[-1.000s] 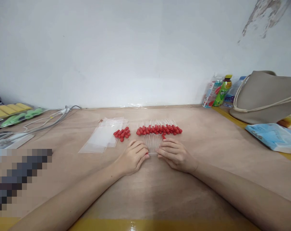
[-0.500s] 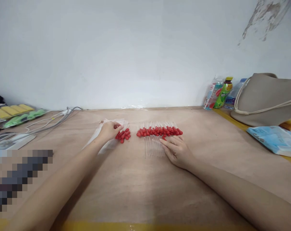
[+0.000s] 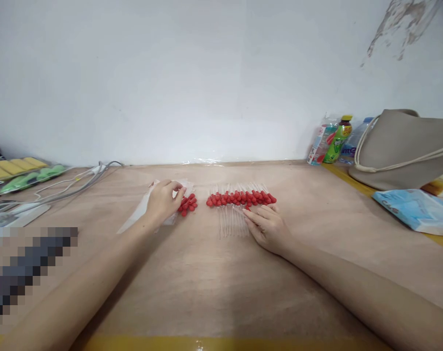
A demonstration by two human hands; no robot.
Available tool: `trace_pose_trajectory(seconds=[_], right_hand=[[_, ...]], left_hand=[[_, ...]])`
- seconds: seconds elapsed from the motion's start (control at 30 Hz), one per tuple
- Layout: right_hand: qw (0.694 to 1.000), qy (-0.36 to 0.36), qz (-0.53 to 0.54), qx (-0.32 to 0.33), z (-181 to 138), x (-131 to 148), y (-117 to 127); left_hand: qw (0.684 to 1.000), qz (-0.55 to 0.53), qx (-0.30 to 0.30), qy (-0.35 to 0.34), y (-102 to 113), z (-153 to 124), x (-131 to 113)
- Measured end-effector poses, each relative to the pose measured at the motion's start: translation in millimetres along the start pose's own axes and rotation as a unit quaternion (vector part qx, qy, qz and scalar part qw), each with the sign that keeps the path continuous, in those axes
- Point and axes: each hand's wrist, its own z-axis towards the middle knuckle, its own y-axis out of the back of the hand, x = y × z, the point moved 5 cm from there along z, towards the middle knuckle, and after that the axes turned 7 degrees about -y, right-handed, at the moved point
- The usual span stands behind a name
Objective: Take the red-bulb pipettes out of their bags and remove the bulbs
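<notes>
A row of clear droppers with red bulbs (image 3: pixel 241 198) lies in the middle of the brown table (image 3: pixel 221 282). Nearer to me sits a small set of bare glass tubes (image 3: pixel 231 222). My right hand (image 3: pixel 267 225) rests flat beside them, fingers stretched out and touching their right edge. A small pile of loose red bulbs (image 3: pixel 188 204) lies to the left. My left hand (image 3: pixel 163 200) is over it, fingers curled in a pinch at the pile. Whether a bulb is between the fingertips I cannot make out. Clear plastic bags (image 3: pixel 148 212) lie under and beside that hand.
Drink bottles (image 3: pixel 334 139) stand at the back right by the wall, next to a beige bag (image 3: pixel 404 148) and a blue packet (image 3: pixel 417 208). At the far left are cables (image 3: pixel 78 185) and packs of yellow and green items (image 3: pixel 22 173).
My left hand left the glass tubes and moved left to the pile of red bulbs, where its fingers closed. My right hand opened flat and stayed beside the tubes.
</notes>
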Motion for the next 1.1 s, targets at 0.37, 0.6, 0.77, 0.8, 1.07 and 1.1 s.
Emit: trace_pose_trajectory(seconds=[0.37, 0.6, 0.77, 0.8, 1.07, 1.1], right_hand=[[0.998, 0.043, -0.041, 0.011, 22, 41, -19], [0.995, 0.004, -0.071, 0.07, 22, 37, -32], [0.989, -0.059, -0.033, 0.132, 24, 34, -37], [0.987, -0.067, -0.025, 0.143, 25, 34, -37], [0.981, -0.061, 0.013, 0.183, 25, 36, -38], [0.982, -0.064, 0.016, 0.175, 26, 35, -37]], left_hand=[[0.968, -0.181, 0.117, -0.128, -29, -61, -84], [0.968, -0.193, 0.116, -0.113, -34, -57, -78], [0.966, -0.198, 0.121, -0.11, -34, -58, -78], [0.966, -0.2, 0.122, -0.11, -34, -58, -78], [0.958, -0.236, 0.124, -0.102, -34, -57, -73], [0.957, -0.241, 0.126, -0.102, -34, -57, -73]])
